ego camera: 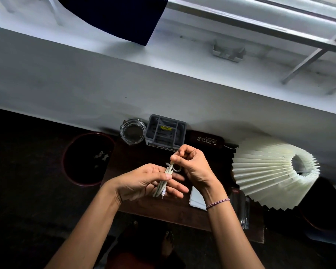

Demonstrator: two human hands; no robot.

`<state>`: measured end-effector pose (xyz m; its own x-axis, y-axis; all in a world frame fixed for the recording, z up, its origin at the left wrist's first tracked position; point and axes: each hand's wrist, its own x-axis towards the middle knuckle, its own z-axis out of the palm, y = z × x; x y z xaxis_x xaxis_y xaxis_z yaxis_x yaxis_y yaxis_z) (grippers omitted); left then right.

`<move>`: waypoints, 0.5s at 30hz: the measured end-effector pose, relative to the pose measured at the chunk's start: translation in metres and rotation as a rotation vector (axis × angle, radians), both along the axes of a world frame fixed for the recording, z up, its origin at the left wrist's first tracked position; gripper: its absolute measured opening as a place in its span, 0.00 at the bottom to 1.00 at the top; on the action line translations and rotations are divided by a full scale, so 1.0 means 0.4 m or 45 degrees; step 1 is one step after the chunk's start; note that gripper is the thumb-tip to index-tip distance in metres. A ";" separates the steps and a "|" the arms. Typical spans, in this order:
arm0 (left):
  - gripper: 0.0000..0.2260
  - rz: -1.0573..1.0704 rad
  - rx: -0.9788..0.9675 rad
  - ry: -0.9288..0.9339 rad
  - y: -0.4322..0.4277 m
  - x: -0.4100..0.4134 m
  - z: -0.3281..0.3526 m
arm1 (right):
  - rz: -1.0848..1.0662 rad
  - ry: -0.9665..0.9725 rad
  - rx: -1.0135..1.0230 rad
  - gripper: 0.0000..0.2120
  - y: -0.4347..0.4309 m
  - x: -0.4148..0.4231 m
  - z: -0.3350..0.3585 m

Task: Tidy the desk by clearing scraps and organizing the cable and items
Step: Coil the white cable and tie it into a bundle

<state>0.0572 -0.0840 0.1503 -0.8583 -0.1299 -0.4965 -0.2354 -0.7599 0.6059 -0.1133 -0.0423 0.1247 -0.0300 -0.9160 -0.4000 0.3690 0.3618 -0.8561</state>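
Observation:
A pale coiled cable (164,181) is bundled lengthwise above the small dark wooden desk (175,212). My left hand (144,183) holds the bundle, thumb pressed across it and fingers beneath. My right hand (192,164) pinches the cable's free end, which loops around the top of the bundle. At the left a dark round bin (80,171) holds a few white scraps (101,155).
Against the white wall stand a glass ashtray (132,131), a grey compartment organizer (165,133) and a dark spectacle case (207,141). A pleated cream lampshade (270,171) lies at the right. White paper (197,198) and a pen packet (241,206) lie on the desk.

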 end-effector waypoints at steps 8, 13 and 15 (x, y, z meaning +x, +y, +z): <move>0.15 -0.035 -0.045 -0.020 0.005 -0.008 -0.006 | -0.031 0.001 -0.019 0.11 0.008 -0.009 0.001; 0.16 -0.039 -0.040 -0.014 0.010 -0.010 0.001 | -0.078 -0.001 0.013 0.11 0.029 -0.021 -0.009; 0.16 -0.072 -0.026 0.027 0.016 -0.016 0.005 | -0.122 -0.054 0.056 0.12 0.042 -0.016 -0.021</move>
